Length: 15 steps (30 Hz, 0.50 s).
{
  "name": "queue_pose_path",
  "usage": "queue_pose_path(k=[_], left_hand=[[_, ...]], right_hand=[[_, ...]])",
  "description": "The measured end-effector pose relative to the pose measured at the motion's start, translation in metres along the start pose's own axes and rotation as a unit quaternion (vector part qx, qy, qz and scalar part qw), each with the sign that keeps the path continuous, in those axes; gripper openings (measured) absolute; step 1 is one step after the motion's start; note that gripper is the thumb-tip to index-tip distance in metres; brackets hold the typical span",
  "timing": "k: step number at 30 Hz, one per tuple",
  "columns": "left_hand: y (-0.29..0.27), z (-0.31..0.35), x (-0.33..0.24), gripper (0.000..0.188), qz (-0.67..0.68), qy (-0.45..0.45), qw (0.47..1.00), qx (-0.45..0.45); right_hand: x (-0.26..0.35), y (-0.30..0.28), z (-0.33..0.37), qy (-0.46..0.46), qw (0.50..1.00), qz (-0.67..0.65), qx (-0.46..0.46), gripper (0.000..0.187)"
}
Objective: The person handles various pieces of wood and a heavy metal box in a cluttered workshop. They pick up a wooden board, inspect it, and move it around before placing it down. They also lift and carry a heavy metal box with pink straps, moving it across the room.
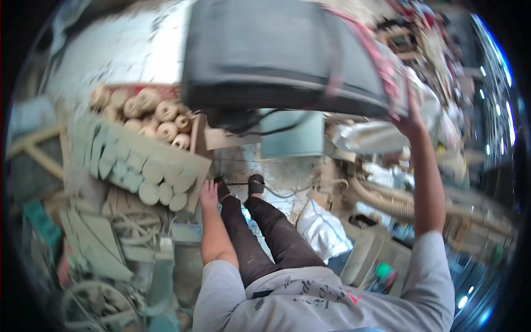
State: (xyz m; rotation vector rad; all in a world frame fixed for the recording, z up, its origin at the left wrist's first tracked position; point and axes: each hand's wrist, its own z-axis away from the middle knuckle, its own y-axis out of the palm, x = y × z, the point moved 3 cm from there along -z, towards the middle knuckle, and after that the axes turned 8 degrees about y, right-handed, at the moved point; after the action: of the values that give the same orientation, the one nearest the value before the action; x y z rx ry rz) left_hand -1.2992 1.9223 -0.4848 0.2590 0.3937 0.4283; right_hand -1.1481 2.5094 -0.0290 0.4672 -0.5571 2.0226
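Observation:
A large dark grey casing [265, 50] with a black lower rim fills the top middle, smeared by motion. Pink cloth [385, 72] runs along its right side. There my right hand [408, 119] grips the cloth at the casing's lower right corner; its fingers are partly hidden. My left hand [209, 193] is low, fingers spread, beside the right end of a greenish dusty board [202, 169] covered in flat round and oval pieces. Whether the hand touches the board I cannot tell. A dark cable [285, 131] hangs below the casing.
Behind the board stands a box of turned wooden pieces [166, 110]. A pale blue panel [292, 135] lies under the casing. A white sack [323, 229] and a ribbed hose [387, 193] are at my right. Dusty wheels [97, 304] and frames crowd the lower left.

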Motion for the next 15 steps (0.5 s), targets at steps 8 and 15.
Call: queue_pose_path(k=[8,15], left_hand=[[0.087,0.099,-0.06,0.052,-0.328,-0.058,0.943,0.006],[0.202,0.218,-0.15,0.046,-0.381,0.113,0.907,0.14]], right_hand=[[0.001,0.017,0.015,-0.002,0.999,0.037,0.013,0.089],[-0.013,0.003,0.015,0.003,0.997,0.055,0.053,0.104]])
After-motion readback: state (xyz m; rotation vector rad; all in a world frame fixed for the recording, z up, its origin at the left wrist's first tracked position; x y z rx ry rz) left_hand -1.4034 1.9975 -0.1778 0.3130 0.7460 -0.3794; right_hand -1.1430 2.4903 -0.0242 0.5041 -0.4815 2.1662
